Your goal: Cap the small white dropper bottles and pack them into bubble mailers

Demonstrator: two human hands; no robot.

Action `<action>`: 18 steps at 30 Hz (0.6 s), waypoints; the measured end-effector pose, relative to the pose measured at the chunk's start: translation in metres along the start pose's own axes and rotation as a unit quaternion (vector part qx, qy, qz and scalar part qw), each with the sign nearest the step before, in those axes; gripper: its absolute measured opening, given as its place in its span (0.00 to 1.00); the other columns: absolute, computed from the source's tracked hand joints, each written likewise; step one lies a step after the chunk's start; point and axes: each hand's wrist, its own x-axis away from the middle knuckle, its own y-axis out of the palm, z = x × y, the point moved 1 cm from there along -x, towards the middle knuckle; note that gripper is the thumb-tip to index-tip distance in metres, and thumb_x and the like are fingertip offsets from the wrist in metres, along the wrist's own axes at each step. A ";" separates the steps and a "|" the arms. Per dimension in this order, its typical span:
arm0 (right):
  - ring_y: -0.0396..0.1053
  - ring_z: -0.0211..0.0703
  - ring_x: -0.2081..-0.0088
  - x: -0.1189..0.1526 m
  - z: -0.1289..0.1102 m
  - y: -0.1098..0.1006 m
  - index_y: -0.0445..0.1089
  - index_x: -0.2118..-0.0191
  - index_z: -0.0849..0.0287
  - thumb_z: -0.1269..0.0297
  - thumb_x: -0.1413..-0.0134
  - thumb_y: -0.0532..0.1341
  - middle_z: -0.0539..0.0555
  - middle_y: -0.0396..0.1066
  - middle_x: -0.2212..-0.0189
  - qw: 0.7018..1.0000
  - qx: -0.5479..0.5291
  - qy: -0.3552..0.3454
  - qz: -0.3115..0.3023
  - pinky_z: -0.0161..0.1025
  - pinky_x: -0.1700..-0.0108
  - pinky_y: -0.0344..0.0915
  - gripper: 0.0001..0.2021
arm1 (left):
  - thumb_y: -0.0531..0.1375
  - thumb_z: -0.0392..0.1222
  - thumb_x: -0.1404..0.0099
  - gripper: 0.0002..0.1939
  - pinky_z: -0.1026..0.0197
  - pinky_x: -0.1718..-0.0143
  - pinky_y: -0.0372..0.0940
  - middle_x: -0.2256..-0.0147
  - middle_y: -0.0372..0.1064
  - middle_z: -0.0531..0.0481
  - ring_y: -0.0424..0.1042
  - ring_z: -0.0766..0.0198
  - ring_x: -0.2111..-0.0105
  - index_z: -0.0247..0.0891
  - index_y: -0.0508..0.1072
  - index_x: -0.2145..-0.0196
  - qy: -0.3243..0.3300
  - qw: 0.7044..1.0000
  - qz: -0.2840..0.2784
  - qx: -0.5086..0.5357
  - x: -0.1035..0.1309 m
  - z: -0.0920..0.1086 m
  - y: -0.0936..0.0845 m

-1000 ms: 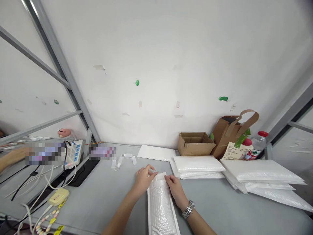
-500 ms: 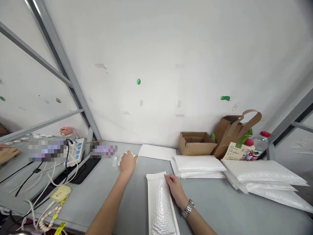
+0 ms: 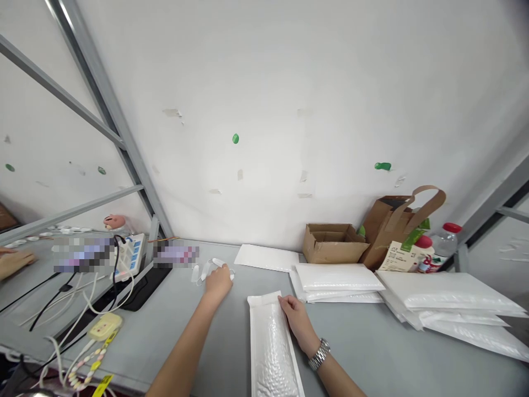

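Note:
On the grey table, my left hand is closed at the end of a white cable-like item, which curves out to its left; the fingertips are partly hidden. A long white padded mailer lies in front of me, reaching the bottom edge of the view. My right hand, with a metal watch on the wrist, pinches the mailer's upper right corner. Behind both hands, a flat white envelope rests near the wall.
Padded mailers are stacked behind my right hand, with another pile at right. Along the wall stand a cardboard box, a paper bag and a bottle. A power strip and cables lie left. Another person's hand shows far left.
My left hand has moved slightly right and nearer me, uncovering more of the white item. My right hand stays at the mailer's corner.

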 end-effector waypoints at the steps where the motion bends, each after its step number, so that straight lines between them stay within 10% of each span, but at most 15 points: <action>1: 0.49 0.36 0.78 0.000 0.000 0.000 0.57 0.83 0.57 0.41 0.59 0.57 0.45 0.51 0.84 1.000 0.001 0.002 -0.001 0.35 0.75 0.51 0.23 | 0.53 0.29 0.49 0.16 0.51 0.62 0.60 0.61 0.69 0.32 0.68 0.46 0.57 0.30 0.68 0.60 0.008 1.000 -0.002 0.011 0.002 0.002 -0.001; 11: 0.52 0.37 0.77 -0.001 0.000 0.000 0.60 0.83 0.58 0.40 0.61 0.58 0.45 0.53 0.84 1.000 -0.003 -0.007 0.009 0.35 0.73 0.53 0.24 | 0.54 0.43 0.43 0.25 0.65 0.66 0.63 0.64 0.65 0.53 0.69 0.68 0.70 0.44 0.61 0.46 0.175 0.929 -0.104 0.310 0.032 0.040 -0.008; 14: 0.51 0.37 0.78 -0.002 0.001 0.000 0.60 0.83 0.58 0.40 0.61 0.58 0.45 0.53 0.84 1.000 -0.003 -0.007 0.011 0.35 0.74 0.53 0.24 | 0.57 0.44 0.45 0.24 0.64 0.65 0.63 0.65 0.62 0.52 0.70 0.67 0.68 0.42 0.63 0.49 0.167 0.863 -0.147 0.453 0.042 0.052 -0.001; 18: 0.51 0.37 0.78 -0.002 0.003 -0.001 0.60 0.83 0.58 0.41 0.60 0.57 0.45 0.53 0.84 1.000 -0.005 -0.005 0.011 0.35 0.74 0.52 0.22 | 0.61 0.42 0.49 0.23 0.64 0.68 0.62 0.66 0.62 0.52 0.69 0.67 0.71 0.40 0.64 0.54 0.133 0.858 -0.138 0.477 0.049 0.055 0.018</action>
